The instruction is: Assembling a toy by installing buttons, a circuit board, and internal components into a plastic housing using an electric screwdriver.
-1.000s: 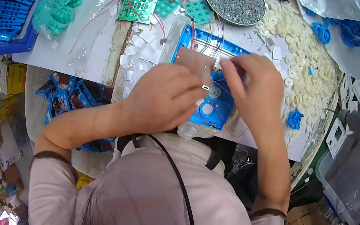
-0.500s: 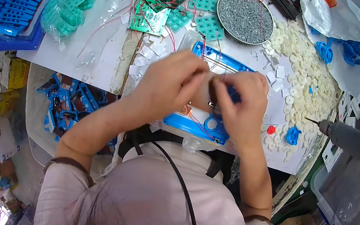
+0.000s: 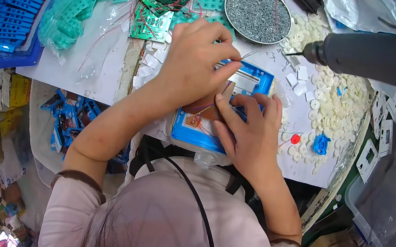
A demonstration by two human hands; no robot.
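Observation:
A blue plastic casing (image 3: 196, 131) lies in front of me with a brown circuit board (image 3: 200, 107) tilted in it. Purple, yellow and red wires run across the board. My left hand (image 3: 200, 61) is raised over the casing's far left part, thumb and forefinger closed on what looks like a thin wire (image 3: 248, 55). My right hand (image 3: 252, 127) rests over the casing's right side, with its bent fingers gripping the board's edge. Both hands hide much of the casing and board.
A powered screwdriver (image 3: 361, 54) hangs at the upper right. Beyond the casing stand a round dish of screws (image 3: 258, 16) and green circuit boards (image 3: 150, 24). White plastic discs (image 3: 337, 105) cover the right; a bin of blue parts (image 3: 70, 118) is lower left.
My left hand has lifted away from the board, drawing its pinch up. My right hand has moved down and lies lower on the casing. The screwdriver has swung up and left.

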